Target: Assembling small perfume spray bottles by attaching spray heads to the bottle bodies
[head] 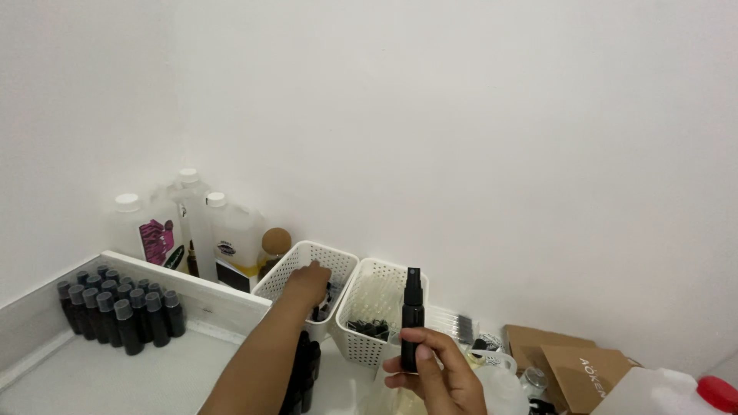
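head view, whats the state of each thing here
left hand: reaching into the left white basket
right hand: holding a black spray bottle upright, cap off
right white basket: holds black parts
group of black bottles: standing, capped
three white jugs: upright, capped
cardboard boxes: closed

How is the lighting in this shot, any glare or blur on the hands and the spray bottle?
Head view: soft, even light, no glare on the white wall; the black spray bottle in the right hand looks fairly sharp; the left hand reaching into the white basket is slightly soft; faint shadows only.
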